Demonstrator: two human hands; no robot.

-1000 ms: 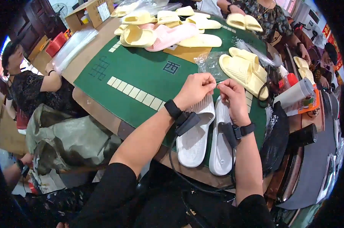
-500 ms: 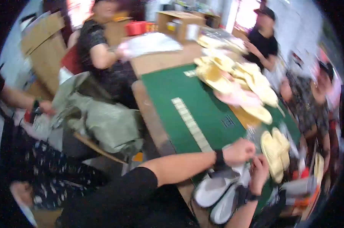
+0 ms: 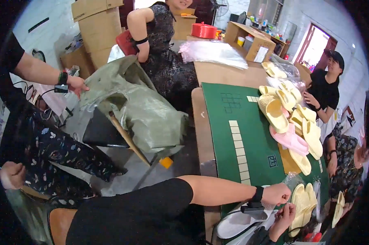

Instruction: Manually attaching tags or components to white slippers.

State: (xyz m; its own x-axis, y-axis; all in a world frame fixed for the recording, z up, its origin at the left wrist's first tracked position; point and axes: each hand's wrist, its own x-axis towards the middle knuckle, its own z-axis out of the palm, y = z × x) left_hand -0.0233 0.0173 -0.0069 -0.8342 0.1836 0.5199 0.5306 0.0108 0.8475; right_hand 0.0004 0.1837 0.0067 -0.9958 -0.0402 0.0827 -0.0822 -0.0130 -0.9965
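My left hand (image 3: 276, 194) is closed in a pinch at the table's near right part, its forearm reaching in from the left. Close below it, my right hand (image 3: 284, 218) has its fingers pinched too. Something small and pale shows between the fingertips, too little to name. A pair of white slippers (image 3: 236, 223) lies under my wrists, partly hidden by them. Just right of my hands rests a pair of yellow slippers (image 3: 302, 204). Crumpled clear plastic (image 3: 292, 179) lies beyond my left hand.
Yellow slippers (image 3: 273, 114) and a pink slipper (image 3: 290, 139) are heaped on the green mat (image 3: 217, 122). Clear bags (image 3: 217, 53) lie at the far end. On the left, a person's hand (image 3: 77, 84) touches a grey-green sack (image 3: 152, 122). Other people stand or sit around the table.
The view has swung left, so the table and slippers sit farther right and the sack shows more fully. My hands stay close together by the white slippers, fingers pinched.
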